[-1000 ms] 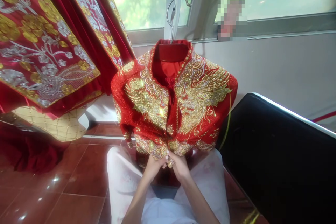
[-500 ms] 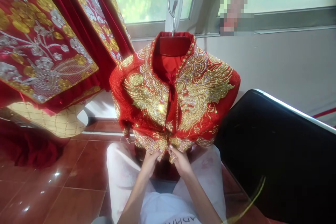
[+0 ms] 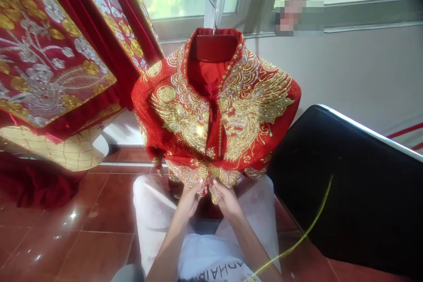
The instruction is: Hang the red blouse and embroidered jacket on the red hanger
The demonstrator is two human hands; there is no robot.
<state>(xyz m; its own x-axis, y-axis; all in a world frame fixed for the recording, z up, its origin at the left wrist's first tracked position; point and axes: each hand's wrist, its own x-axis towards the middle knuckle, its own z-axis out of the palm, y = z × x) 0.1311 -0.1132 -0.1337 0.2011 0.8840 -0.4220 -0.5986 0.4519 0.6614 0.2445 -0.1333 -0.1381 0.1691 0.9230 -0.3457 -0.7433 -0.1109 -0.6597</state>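
Note:
A red jacket (image 3: 253,110) with gold and silver embroidered birds hangs in front of me on a hanger (image 3: 214,46). Its front edges part at the chest and come close together near the hem (image 3: 194,174). My left hand (image 3: 191,198) pinches the left front edge at the hem, thumb on top. Across from it, my right hand (image 3: 228,198) grips the right front edge in the same way. Both hands are closed, a small gap apart, and the cloth hides most of their fingers. A yellow-gold thread (image 3: 309,229) arcs over my right forearm; its lower end runs out of view.
Red cloth panels with gold and silver flowers (image 3: 49,53) hang at the left, above a cream quilted piece (image 3: 56,147). A black table (image 3: 346,185) stands close on the right. Behind the jacket are a window frame (image 3: 254,0) and a grey wall (image 3: 346,61). Red tiles (image 3: 89,202) cover the floor.
The jacket appears slightly higher and further left, along with the surroundings. More of the yellow-gold thread shows over my right forearm. Both hands keep hold of the hem.

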